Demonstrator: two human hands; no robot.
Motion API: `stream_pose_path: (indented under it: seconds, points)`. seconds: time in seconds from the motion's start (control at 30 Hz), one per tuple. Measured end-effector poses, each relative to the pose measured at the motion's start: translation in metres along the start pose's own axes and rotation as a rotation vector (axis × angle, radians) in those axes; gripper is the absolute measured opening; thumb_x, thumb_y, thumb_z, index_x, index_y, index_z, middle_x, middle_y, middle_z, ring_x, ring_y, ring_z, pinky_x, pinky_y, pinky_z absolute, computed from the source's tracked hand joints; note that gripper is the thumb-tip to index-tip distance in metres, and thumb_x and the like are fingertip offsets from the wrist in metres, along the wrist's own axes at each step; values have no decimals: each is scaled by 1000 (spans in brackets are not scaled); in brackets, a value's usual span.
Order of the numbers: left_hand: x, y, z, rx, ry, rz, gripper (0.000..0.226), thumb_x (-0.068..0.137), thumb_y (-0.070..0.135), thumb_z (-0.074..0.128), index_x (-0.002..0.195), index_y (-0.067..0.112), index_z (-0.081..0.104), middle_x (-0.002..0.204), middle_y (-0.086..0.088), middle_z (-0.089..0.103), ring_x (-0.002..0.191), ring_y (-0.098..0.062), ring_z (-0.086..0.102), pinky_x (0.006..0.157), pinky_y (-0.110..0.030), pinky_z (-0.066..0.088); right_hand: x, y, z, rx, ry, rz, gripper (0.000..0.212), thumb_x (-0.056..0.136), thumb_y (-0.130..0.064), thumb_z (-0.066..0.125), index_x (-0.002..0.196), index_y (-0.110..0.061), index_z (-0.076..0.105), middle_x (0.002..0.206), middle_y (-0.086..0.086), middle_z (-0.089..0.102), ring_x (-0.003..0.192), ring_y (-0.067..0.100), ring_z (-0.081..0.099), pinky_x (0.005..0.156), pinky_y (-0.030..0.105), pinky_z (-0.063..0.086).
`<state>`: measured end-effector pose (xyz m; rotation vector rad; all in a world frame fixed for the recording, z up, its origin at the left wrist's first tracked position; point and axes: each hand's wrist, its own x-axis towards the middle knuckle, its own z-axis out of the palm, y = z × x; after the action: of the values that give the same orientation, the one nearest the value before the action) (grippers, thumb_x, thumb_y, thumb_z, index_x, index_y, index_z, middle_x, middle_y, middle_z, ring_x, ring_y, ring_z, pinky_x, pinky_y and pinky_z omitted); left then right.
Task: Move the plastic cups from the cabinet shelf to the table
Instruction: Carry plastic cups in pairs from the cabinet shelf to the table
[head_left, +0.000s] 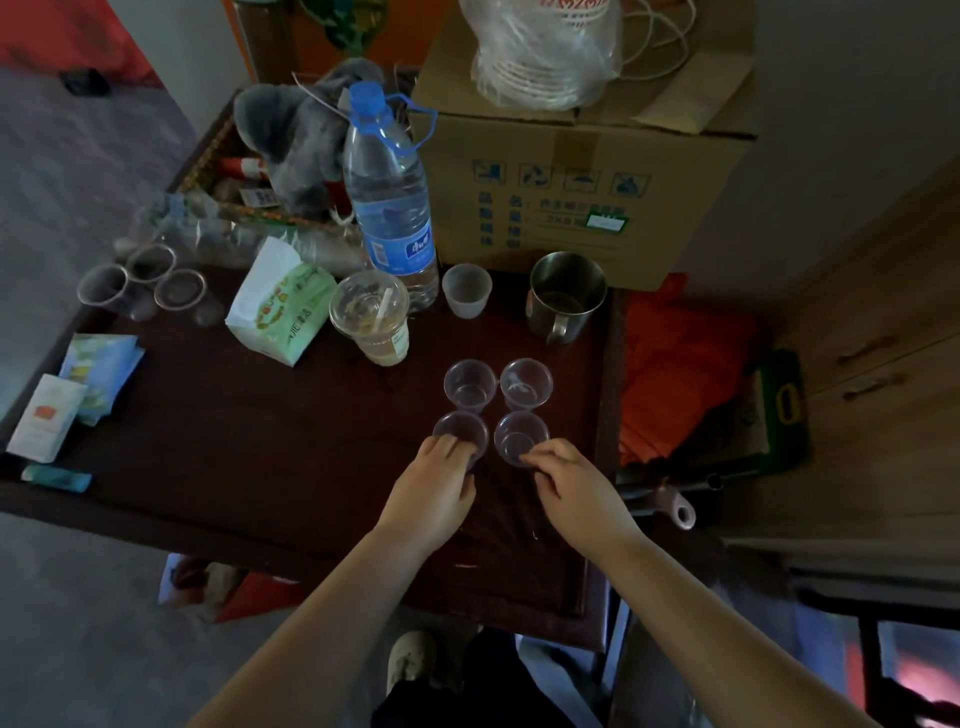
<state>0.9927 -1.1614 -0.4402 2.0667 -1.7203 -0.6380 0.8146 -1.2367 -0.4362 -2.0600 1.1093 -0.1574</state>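
Several clear plastic cups stand upright in a square on the dark wooden table. The far pair are the far-left cup and far-right cup. My left hand has its fingers around the near-left cup. My right hand pinches the near side of the near-right cup. Both near cups rest on the table. The cabinet shelf is not in view.
Behind the cups stand a metal mug, a frosted cup, a lidded drink cup, a big water bottle and a cardboard box. A tissue pack and more clear cups sit left.
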Motion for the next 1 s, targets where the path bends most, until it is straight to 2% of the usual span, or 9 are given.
stream_pose_path:
  seconds: [0.3,0.53,0.77,1.0]
  points:
    - [-2,-3,7,40,2,-8,38,84,14,55,122,16,51,122,2,52,118,-15,42,92,-28,43,4,7,2,5,-18,-18,35,94,-15,43,127,-19,53,127,-13,47,116,0,44,90,11,34]
    - [-10,3,-4,105,25,67,42,84,18,55,126,19,48,125,3,53,119,-15,43,92,-30,43,-7,0,-6,1,31,-29,33,93,-17,45,125,-23,53,128,-15,45,115,0,45,92,19,42]
    - [-13,28,-47,106,73,213,41,85,18,55,126,20,49,125,4,53,118,-15,45,89,-29,44,-30,-42,-35,-25,219,-34,31,92,-18,49,122,-22,54,121,-13,51,109,2,50,87,23,46]
    - [-17,72,-124,91,139,513,37,84,22,58,120,17,54,119,3,56,113,-16,46,92,-30,43,-89,-118,-84,-186,589,-15,36,90,-31,51,126,-27,51,123,-11,52,110,5,50,84,21,46]
